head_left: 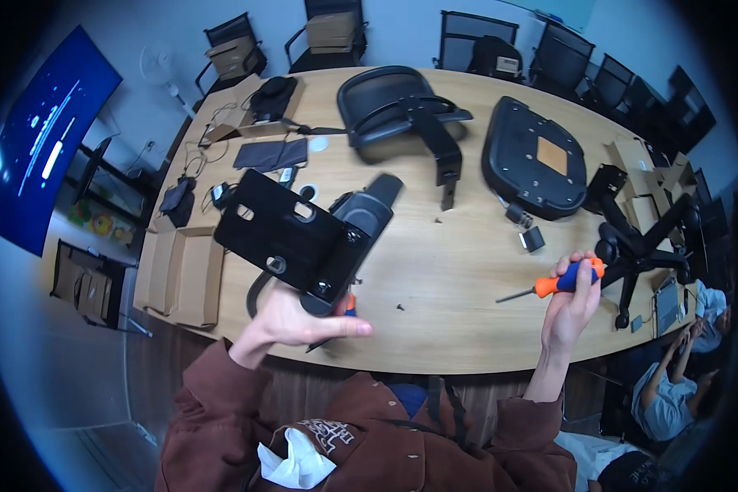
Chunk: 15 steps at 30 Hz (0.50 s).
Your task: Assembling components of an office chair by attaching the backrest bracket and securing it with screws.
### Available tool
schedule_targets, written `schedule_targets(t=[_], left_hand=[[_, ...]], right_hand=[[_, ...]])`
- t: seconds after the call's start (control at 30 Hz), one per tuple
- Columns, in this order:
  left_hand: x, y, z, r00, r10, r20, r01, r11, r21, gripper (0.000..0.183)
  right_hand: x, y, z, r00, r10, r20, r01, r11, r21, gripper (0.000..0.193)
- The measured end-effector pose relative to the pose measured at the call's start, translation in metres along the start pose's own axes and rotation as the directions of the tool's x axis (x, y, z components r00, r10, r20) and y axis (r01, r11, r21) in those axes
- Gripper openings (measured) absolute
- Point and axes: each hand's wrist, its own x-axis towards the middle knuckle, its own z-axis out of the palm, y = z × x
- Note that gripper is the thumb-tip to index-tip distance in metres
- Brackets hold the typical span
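My left hand (291, 321) is wrapped under a black chair armrest (372, 209), raised over the near side of the table, with its thumb pointing right. A black metal bracket plate (258, 215) with slots and screws is joined to the armrest. Off to the right, my right hand (570, 312) is closed around an orange and blue screwdriver (567, 280), whose shaft points left. A small black screw (400, 307) lies on the wooden table (459, 328) between my hands. Something orange and blue shows beside my left hand, mostly hidden.
A chair backrest (385, 90) and an upturned seat (541, 160) lie on the table's far side. The wheeled chair base (635, 250) stands at the right. An open cardboard box (180, 283) is at the left edge. People (668, 394) sit at lower right.
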Motion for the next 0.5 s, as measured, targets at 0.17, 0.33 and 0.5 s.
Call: schedule_targets(t=[0.17,0.33,0.5], left_hand=[[0.023,-0.003,0.105,0.982,0.032,0.184,0.119,0.653,-0.748,0.043],[0.054,-0.003,0.218,0.978,-0.072,0.197,0.206,0.508,-0.836,0.025],[0.069,-0.007,0.287,0.971,-0.14,0.194,0.238,0.623,-0.745,0.02]], right_hand=[[0.011,-0.042,-0.017,0.991,-0.106,-0.081,0.102,0.993,-0.053,0.044],[0.023,-0.059,-0.05,0.995,0.012,-0.097,-0.004,0.997,0.073,0.043],[0.04,-0.072,-0.065,0.992,0.04,0.116,-0.075,0.947,0.312,0.06]])
